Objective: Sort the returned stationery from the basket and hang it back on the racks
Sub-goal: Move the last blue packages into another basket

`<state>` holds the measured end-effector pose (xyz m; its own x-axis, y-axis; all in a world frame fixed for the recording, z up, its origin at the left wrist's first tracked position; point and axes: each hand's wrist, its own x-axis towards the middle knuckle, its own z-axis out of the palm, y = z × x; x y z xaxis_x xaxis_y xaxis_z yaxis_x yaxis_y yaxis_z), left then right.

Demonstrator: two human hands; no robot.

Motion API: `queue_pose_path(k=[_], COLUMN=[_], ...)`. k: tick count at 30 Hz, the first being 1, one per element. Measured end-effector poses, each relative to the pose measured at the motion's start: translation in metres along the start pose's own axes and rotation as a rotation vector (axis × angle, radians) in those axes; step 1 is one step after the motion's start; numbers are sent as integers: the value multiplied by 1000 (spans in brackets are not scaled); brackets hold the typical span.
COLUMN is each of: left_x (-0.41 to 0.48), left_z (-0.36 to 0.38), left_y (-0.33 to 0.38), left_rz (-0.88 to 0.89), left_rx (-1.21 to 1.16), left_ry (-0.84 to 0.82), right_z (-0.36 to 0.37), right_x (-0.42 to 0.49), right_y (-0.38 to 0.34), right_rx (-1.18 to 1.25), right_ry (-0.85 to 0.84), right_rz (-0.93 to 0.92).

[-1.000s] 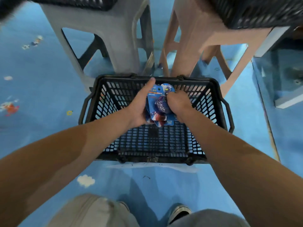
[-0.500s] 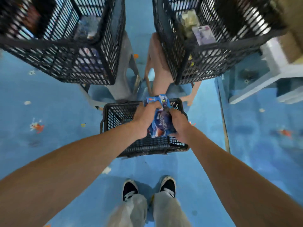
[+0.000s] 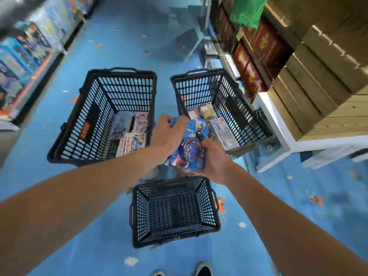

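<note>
Presently: blue carded packs [image 3: 187, 148], a small sheaf, gripped at the top by the left hand [image 3: 167, 136] and from below by the right hand [image 3: 214, 158], held above the near basket [image 3: 137, 216], which shows no contents. Beyond it, the left basket [image 3: 83, 120] and the right basket [image 3: 199, 90] both hold items. Judged: sorting nearly done, hanging not begun.
</note>
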<state>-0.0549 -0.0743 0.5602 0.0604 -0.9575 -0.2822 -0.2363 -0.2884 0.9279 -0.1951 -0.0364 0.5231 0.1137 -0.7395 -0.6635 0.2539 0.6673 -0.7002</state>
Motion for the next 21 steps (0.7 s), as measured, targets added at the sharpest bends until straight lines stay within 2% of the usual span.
queue_pose_path(k=[3,6,9,12,14,17,19,21], left_x=[16,45,80,140,141,137,149,169], left_z=[-35,-69,-93,-116,-127,-136,-143,-151], left_y=[45,79,102,97,113,121,107,87], left_rz=[29,0,-48,-129,-207,-157,-156,-166], left_rx=[19,-76,-141,-158,-266,-338,-319,-338], left_ry=[66,109,121,170,112,-48,-118,-128], right_z=[35,73,105,127,138,153,165,179], right_x=[-6,-2,12,40,63,102,127,156], right_y=[-49,-99,-140,-168,-177,-175,-170,-163], right_rx=[39,19,-65,-123,-99,5,41,42], right_ry=[-72,-125,-47,-42,-41,-44,-46,30], right_rz=[-137,-265,-326,-373,-361,-328,-275,-196])
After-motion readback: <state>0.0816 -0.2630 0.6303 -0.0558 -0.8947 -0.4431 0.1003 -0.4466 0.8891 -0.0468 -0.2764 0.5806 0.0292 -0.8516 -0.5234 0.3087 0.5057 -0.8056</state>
